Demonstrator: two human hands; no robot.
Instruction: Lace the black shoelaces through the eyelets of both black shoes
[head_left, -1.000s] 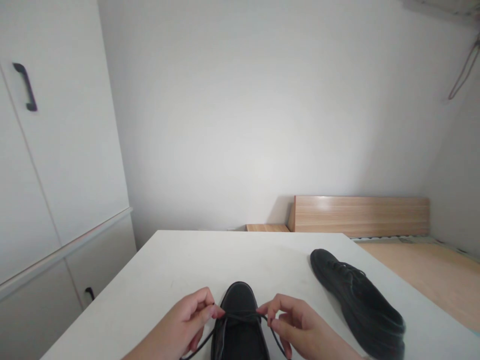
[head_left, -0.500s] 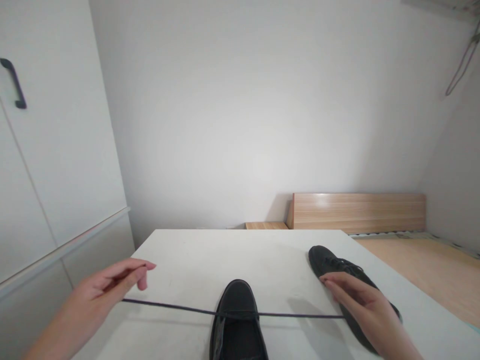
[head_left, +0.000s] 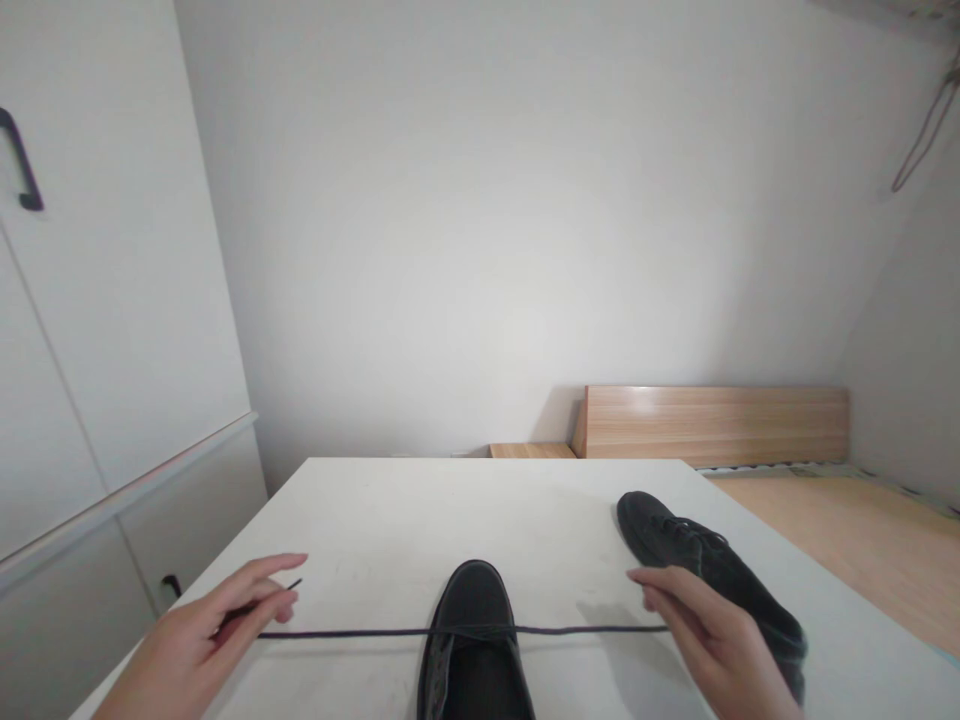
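A black shoe (head_left: pixel 474 592) stands on the white table (head_left: pixel 390 530), toe pointing away from me, its near end cut off by the frame. A dark shoelace (head_left: pixel 345 634) runs from it to both sides, stretched nearly straight. My left hand (head_left: pixel 225 625) grips the left length, and a short lace tip pokes out past the thumb while the index finger is lifted. On the right, my right hand (head_left: pixel 701 620) is closed on the other length. Behind that hand lies a second black shoe (head_left: pixel 675 535), its lace tied in a bow and partly hidden.
A white cabinet (head_left: pixel 127 300) with dark handles stands along the left. Beyond the table's right edge is a bed with a wooden headboard (head_left: pixel 720 422). A pale wall (head_left: pixel 480 220) rises behind the table.
My left hand has moved down and slightly right, with the index finger lifted and the lace tip now showing. My right hand has shifted a little left and down. The left lace length lies more level.
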